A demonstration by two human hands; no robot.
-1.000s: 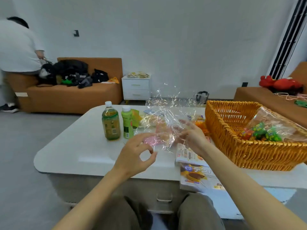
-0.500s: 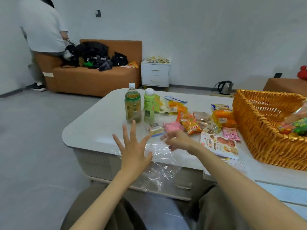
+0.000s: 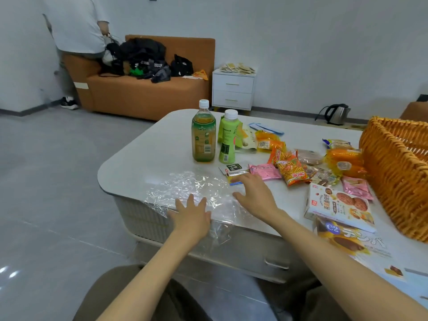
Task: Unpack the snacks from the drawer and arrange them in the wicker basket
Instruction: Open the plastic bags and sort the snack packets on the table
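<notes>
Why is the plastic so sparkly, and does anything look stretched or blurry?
Head view: the crinkled clear plastic wrapping catches the room light in white glints; the floor tiles shine too at lower left; the wide lens stretches the wicker basket at the right edge; the left hand and right hand on the plastic look sharp, not smeared.

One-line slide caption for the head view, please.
Left hand and right hand rest flat on a crinkled clear plastic sheet at the white table's near edge, beside snack packets and a wicker basket.
</notes>
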